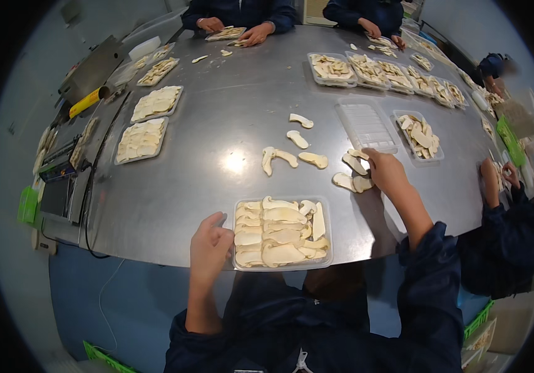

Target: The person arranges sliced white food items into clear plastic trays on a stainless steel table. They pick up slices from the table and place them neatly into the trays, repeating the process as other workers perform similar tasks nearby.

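Observation:
Before me, at the near edge of the steel table, sits a clear plastic tray [330,233] holding overlapping rows of pale mushroom slices [283,228]. My left hand [211,245] is at the tray's left rim with its fingers loosely curled and no slice in them; whether it touches the rim is hard to tell. Further right, my right hand [385,172] pinches the end of a small mushroom slice [357,154]. Under and beside it lie another slice [354,164] and a larger slice [344,182]. Several loose slices [313,160] lie beyond the tray.
An upturned-looking clear plastic tray or lid [367,123] and a heaped tray of slices [419,135] stand to the right. Filled trays [141,140] line the left, more [332,70] the back right. Co-workers' hands [257,35] work across the table; another person [504,224] is at right.

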Tool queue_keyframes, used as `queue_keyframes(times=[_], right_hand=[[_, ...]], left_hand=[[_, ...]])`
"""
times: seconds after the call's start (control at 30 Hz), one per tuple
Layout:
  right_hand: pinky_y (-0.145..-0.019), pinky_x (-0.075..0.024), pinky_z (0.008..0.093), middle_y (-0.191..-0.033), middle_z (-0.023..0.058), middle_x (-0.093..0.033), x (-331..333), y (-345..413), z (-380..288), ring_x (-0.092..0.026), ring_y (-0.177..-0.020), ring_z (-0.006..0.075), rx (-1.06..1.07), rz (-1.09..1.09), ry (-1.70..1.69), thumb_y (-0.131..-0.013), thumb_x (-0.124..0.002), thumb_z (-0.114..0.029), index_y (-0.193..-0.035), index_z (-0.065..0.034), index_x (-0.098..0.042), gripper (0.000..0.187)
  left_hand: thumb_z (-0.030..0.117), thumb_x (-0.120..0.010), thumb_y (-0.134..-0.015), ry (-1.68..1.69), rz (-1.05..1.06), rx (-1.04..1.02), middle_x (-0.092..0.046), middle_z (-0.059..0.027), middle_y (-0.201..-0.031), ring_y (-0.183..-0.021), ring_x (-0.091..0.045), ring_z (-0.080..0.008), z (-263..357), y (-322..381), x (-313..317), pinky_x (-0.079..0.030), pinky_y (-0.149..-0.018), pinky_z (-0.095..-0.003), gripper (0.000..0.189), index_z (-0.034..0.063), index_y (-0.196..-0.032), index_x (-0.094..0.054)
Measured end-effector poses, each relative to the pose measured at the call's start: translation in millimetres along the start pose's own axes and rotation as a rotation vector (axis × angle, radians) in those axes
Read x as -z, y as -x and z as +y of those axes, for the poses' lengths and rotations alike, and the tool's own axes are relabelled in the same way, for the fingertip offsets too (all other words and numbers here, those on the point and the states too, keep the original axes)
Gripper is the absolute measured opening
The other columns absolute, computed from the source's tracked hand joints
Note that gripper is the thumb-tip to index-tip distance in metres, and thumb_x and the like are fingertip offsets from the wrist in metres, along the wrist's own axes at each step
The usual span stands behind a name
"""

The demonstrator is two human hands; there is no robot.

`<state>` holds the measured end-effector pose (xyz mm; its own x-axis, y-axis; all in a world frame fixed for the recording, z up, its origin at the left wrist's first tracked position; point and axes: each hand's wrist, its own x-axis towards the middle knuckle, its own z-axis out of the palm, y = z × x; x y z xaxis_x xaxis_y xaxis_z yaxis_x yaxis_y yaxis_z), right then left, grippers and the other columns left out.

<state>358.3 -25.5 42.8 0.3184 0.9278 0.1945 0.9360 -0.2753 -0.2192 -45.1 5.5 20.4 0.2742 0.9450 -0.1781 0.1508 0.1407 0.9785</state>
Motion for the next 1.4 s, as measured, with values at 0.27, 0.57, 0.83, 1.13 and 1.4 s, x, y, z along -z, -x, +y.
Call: queue_keyframes(times=[0.27,0.57,0.83,1.13,1.4], right_hand=[[-0.065,-0.0503,0.0432,-0.075,0.019,-0.066,-7.6,-17.6,20.3,-0.064,-0.069,0.0359,-0.095,-0.033,-0.081,-0.079,-0.063,-0.017,-0.085,-0.003,-0.068,0.016],[-0.039,-0.0295,0.0218,-0.053,0.0013,-0.054,34.3,67.1,-79.9,-0.045,-0.041,0.0078,-0.522,-0.294,-1.038,-0.087,-0.065,-0.021,-0.064,-0.0047,-0.059,0.029],[-0.037,-0.035,0.0234,-0.052,0.005,-0.056,14.0,82.4,-116.6,-0.046,-0.038,0.0102,-0.564,-0.421,-0.969,-0.082,-0.064,-0.016,-0.062,0.0026,-0.06,0.027],[-0.053,-0.0473,0.0365,-0.06,0.0166,-0.06,12.1,51.1,-83.0,-0.06,-0.053,0.0255,-0.148,-0.02,-0.417,-0.082,-0.062,-0.019,-0.071,0.0019,-0.065,0.024],[-0.064,-0.0515,0.0417,-0.072,0.0189,-0.065,-19.4,-34.3,-140.0,-0.064,-0.069,0.0357,0.186,-0.179,-0.202,-0.083,-0.06,-0.028,-0.078,-0.001,-0.069,0.029]], left_hand=[[0.007,-0.056,-0.091,-0.026,0.033,0.018,-0.064,-0.0046,-0.081,-0.063,-0.056,-0.0065,0.6,-1.3,8.3,-0.045,-0.054,-0.0188,0.045,-0.0088,-0.132,-0.044],[0.009,-0.056,-0.092,-0.103,0.259,-0.177,-0.062,-0.0015,-0.082,-0.063,-0.054,-0.0039,-16.7,-16.4,4.3,-0.043,-0.054,-0.0176,0.04,-0.0068,-0.129,-0.048],[0.008,-0.056,-0.092,-0.078,0.252,-0.221,-0.061,-0.002,-0.081,-0.063,-0.053,-0.0039,-18.0,-14.3,4.6,-0.043,-0.055,-0.0176,0.039,-0.0069,-0.128,-0.048],[0.005,-0.055,-0.092,-0.121,0.285,-0.268,-0.06,-0.0016,-0.079,-0.062,-0.053,-0.004,-23.0,-14.2,6.1,-0.043,-0.055,-0.0177,0.036,-0.0078,-0.125,-0.05],[0.004,-0.055,-0.091,-0.108,0.3,-0.243,-0.058,-0.0011,-0.076,-0.062,-0.052,-0.0039,-22.5,-13.1,5.3,-0.043,-0.056,-0.0179,0.034,-0.0078,-0.123,-0.051]])
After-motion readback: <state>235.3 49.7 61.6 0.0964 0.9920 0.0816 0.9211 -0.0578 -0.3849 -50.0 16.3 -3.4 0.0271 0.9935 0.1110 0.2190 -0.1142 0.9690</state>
